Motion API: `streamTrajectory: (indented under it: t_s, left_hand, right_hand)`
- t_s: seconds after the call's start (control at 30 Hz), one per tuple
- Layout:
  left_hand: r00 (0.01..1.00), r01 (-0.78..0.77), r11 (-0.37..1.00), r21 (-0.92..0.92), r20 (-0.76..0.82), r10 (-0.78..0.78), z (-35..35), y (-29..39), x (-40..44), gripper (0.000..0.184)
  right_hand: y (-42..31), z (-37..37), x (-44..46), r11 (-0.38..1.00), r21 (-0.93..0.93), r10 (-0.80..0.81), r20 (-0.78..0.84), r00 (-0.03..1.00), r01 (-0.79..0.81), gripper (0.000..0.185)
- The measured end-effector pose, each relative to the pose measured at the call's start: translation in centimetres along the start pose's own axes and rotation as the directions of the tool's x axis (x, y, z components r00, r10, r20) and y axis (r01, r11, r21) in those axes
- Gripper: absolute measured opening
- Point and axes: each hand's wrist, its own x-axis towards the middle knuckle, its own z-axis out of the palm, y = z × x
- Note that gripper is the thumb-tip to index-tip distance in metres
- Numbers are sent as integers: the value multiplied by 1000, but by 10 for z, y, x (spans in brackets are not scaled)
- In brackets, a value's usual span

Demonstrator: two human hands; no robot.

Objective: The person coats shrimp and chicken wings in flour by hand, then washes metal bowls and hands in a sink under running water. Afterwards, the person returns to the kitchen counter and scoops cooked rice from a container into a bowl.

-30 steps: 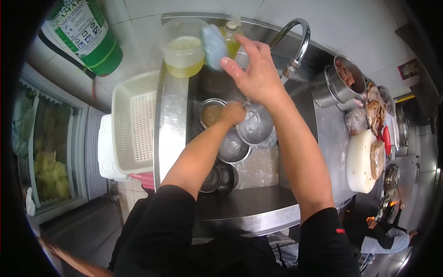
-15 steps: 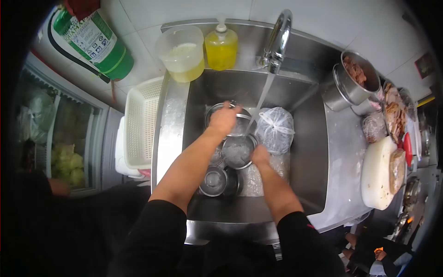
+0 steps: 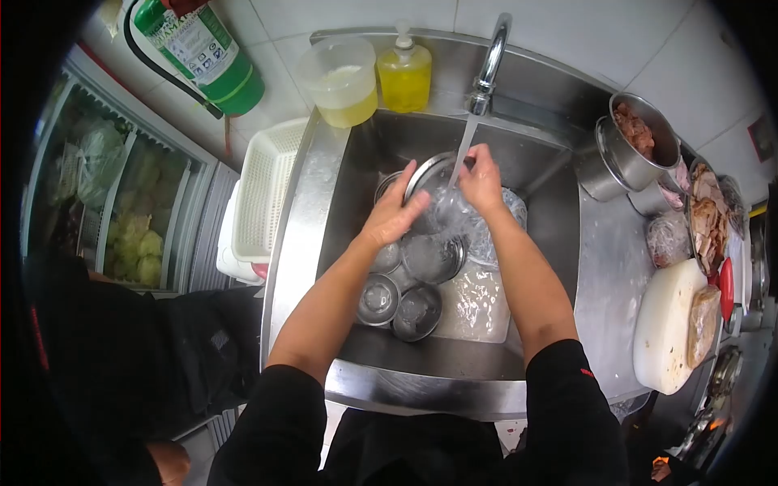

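A round metal bowl [image 3: 438, 174] is tilted under the running water in the sink, its inside partly hidden by splashing. My left hand [image 3: 395, 215] holds its left side, with the fingers along the outside and the thumb near the rim. At the bowl's right rim, my right hand [image 3: 484, 182] grips with bent fingers beside the water stream. Below the hands, another metal bowl [image 3: 429, 257] and several small metal bowls [image 3: 378, 300] lie in the sink. A knotted clear plastic bag [image 3: 506, 219] is partly hidden behind my right hand and forearm.
The faucet [image 3: 490, 69] runs into the steel sink [image 3: 547, 292]. Behind stand a yellow soap pump bottle [image 3: 404, 77] and a plastic tub [image 3: 340, 85]. A white basket [image 3: 267, 194] is at the left. Metal pots [image 3: 640, 142] and a white block-like container [image 3: 668, 324] line the right. A person's dark clothing shows lower left.
My right hand has moved up from the lower bowl to the rim of the bowl at the stream. That bowl is now tilted up between both hands. The camera view has shifted slightly.
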Motion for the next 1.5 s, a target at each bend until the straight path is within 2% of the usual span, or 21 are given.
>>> streamTrajectory:
  t_s: [0.03, 0.13, 0.17, 0.23, 0.3, 0.33, 0.37, 0.4, 0.43, 0.53, 0.67, 0.73, 0.83, 0.93, 1.07, 1.13, 1.27, 1.33, 1.4, 1.43, 1.5]
  left_hand:
    - [998, -10, 988, 153, -64, 20, 9, 1, -4, 63]
    - [992, 9, 871, 492, 106, -70, -2, -5, 33, 58]
    - [976, -211, 693, 689, 105, 192, 0, -7, 39, 57]
    - [940, -342, 467, 815, 302, 161, 4, 23, 44, 56]
    - [900, -436, 335, 835, 407, 156, 8, 31, 42, 57]
    - [890, -454, 304, 838, 408, 205, 9, 29, 38, 58]
    - [875, -471, 261, 843, 408, 261, 8, 29, 39, 59]
    - [893, -444, 285, 850, 391, 224, 6, 25, 39, 64]
    - [917, -394, 289, 873, 353, 185, -1, 26, 41, 66]
    - [979, -197, 407, 892, 201, 32, -30, 21, 32, 73]
    - [985, -37, 554, 832, -63, 161, -60, 7, 31, 75]
    - [982, 9, 550, 835, -111, 152, -65, 8, 34, 75]
    - [981, 64, 555, 830, -153, 117, -76, 21, 32, 75]
    - [979, 20, 664, 747, -148, 137, -74, 24, 28, 72]
    - [954, -142, 837, 529, -151, 258, -53, 26, 12, 65]
    - [944, -251, 886, 391, -104, 314, -48, 27, 0, 71]
    - [953, -185, 947, 262, -189, 238, -31, 43, -23, 78]
    - [958, -91, 948, 304, -234, 167, -57, 30, -10, 73]
    - [907, 301, 925, -233, -230, -353, -92, 51, -19, 62]
    - [888, 260, 902, -344, -282, -363, -103, 50, -26, 57]
    - [850, 164, 850, -501, -365, -379, -125, 50, -38, 49]
  right_hand:
    - [0, -1, 0, 987, -10, 159, 8, 987, -159, 37]
    - [54, 27, -26, 949, 198, 276, -151, 949, -245, 43]
    - [77, 43, -45, 914, 369, 295, -320, 900, -169, 43]
    - [109, 43, -105, 780, 94, 587, 233, 775, -619, 63]
    - [142, 55, -178, 708, -408, 679, 619, 395, -577, 97]
    - [102, 48, -212, 619, -579, 783, 505, 363, -531, 108]
    - [83, 43, -216, 623, -596, 748, 644, 162, -506, 105]
    - [96, 57, -232, 675, -606, 725, 651, 225, -420, 78]
    - [128, 82, -248, 790, -582, 597, 659, 458, -192, 49]
    - [47, 61, -182, 699, -714, 643, 606, 469, -36, 31]
    - [71, 44, -81, 768, -638, 451, 602, 659, 57, 27]
    - [16, 23, -34, 773, -635, 438, 549, 712, 14, 29]
    - [-13, 14, -15, 837, -498, 33, 463, 886, 229, 46]
    - [-23, 3, -12, 824, -350, -395, 208, 895, 445, 51]
    - [-40, 5, 2, 956, -20, -294, -100, 951, 293, 42]
    - [-46, 2, 5, 994, 44, -95, -87, 992, 99, 37]
    - [-40, 32, -6, 998, 65, -5, -261, 965, 23, 37]
    - [-11, 48, 7, 927, 370, 121, -130, 984, -65, 42]
    - [-22, 39, 4, 666, 721, 231, 47, 972, -193, 47]
    - [-35, 33, -8, 478, 800, 324, 223, 919, -362, 63]
    - [26, 38, -30, 809, 314, 367, 393, 843, -498, 73]
